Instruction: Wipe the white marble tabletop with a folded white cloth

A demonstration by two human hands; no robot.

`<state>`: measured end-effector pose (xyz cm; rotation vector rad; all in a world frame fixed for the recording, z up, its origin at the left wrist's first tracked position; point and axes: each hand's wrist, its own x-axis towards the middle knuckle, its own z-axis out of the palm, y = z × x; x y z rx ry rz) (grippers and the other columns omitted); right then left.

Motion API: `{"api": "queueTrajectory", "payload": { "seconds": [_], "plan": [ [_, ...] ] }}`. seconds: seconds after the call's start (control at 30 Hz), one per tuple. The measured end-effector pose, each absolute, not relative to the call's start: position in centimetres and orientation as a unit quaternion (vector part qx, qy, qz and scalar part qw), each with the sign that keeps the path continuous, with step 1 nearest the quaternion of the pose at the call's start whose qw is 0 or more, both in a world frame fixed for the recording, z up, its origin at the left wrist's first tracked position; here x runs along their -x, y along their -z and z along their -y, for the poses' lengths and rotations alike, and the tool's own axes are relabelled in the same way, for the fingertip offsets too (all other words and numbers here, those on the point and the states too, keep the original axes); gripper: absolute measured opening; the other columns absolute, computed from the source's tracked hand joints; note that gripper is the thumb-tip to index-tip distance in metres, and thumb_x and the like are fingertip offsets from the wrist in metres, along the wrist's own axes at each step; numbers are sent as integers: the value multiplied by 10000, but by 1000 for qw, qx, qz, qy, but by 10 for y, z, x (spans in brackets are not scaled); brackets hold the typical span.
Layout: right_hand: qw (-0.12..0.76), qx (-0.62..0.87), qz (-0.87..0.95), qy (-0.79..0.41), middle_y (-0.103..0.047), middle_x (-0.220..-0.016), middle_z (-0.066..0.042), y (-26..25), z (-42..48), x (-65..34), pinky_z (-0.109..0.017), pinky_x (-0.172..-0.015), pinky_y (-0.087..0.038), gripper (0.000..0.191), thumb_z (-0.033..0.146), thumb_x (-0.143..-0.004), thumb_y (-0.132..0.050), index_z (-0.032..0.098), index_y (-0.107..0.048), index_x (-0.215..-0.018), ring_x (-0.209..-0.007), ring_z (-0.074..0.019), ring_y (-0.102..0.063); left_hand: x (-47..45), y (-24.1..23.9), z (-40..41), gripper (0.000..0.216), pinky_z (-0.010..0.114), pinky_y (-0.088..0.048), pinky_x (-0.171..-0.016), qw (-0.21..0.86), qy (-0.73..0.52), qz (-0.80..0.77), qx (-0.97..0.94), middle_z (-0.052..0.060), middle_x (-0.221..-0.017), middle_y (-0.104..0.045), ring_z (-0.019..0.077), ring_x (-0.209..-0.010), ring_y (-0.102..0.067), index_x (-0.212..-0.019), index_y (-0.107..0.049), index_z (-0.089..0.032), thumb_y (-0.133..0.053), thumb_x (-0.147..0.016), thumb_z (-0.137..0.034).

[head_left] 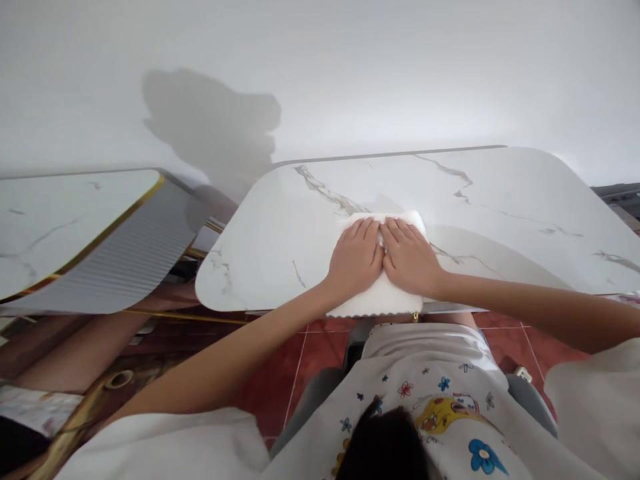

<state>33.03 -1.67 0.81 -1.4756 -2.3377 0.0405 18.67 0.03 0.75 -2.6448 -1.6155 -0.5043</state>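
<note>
A white folded cloth (383, 299) lies at the near edge of the white marble-patterned table (280, 253). My left hand (356, 257) rests flat on the cloth's left half with fingers stretched forward. Beside it, my right hand (407, 257) lies flat on the right half, fingers also extended. The two hands touch at the thumbs over the cloth's middle. The cloth's scalloped near edge hangs slightly past the table rim.
A second marble-topped table (60, 227) with a gold rim and ribbed side stands to the left. Red tiled floor (320, 360) shows below. A plain white wall (350, 80) rises behind the table. Another person's leg (75, 353) appears at the lower left.
</note>
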Motion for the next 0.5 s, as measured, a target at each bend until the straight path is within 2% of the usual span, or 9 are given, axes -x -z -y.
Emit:
{"api": "queueTrajectory", "payload": {
  "seconds": [0.2,0.5],
  "plan": [
    [197,507,839,-19,-484,-1469,-182,-8,25,-345,-490,-1146,-334,548,198,-902,-330,25,-479,-1400,-1387,-294,-410,-200,-12,12,468,464,-325,-1165,-28,156,523,837,166,-1430,-513,288,-1365,-427,-1338,-473,-82,-339,-916,-236],
    [208,526,825,-11,-539,-1411,-170,-5,-55,-362,-479,-1108,-343,499,188,-897,-340,65,-517,-1347,-1330,-304,-447,-217,-10,-74,314,458,-429,-1033,-44,228,470,852,111,-1160,-639,269,-1142,-554,-1127,-557,-190,-383,-865,-184]
  ]
}}
